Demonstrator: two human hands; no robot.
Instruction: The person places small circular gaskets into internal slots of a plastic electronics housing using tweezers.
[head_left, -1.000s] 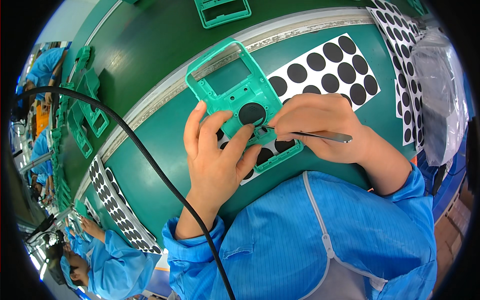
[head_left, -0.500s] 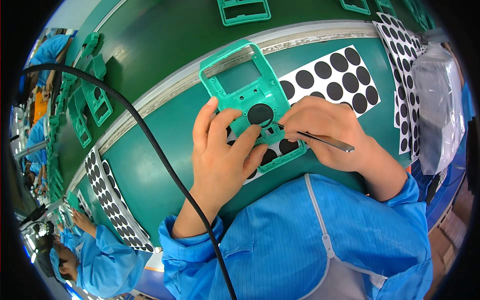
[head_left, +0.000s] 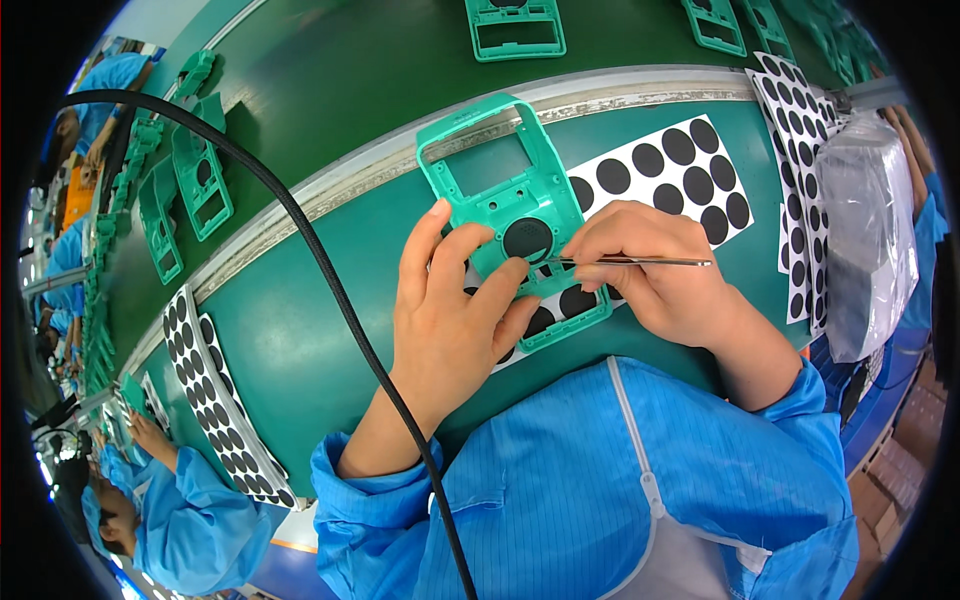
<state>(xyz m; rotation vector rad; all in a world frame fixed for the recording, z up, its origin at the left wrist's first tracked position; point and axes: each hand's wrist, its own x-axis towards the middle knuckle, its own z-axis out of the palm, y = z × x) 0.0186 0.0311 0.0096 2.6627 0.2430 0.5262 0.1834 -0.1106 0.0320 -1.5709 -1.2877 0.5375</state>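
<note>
Right hand point(head_left: 655, 272): fingers pinching tweezers point(head_left: 672, 262), whose tip lies at the lower edge of a black disc point(head_left: 527, 238). Left hand point(head_left: 445, 320): fingers spread, tips against the green housing point(head_left: 506, 213), index fingertip beside the disc. The housing, bearing the disc, lies over a white sheet point(head_left: 660, 177) of black dots above the worktop point(head_left: 300, 335). Beyond a pale rail point(head_left: 395, 140): a dark green belt point(head_left: 330, 80) carrying further housings.

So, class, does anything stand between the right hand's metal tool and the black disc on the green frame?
Nothing visible does: the metal tool in the right hand points to the black disc's lower edge. A left-hand fingertip sits beside that edge, leaving the approach clear.
</note>
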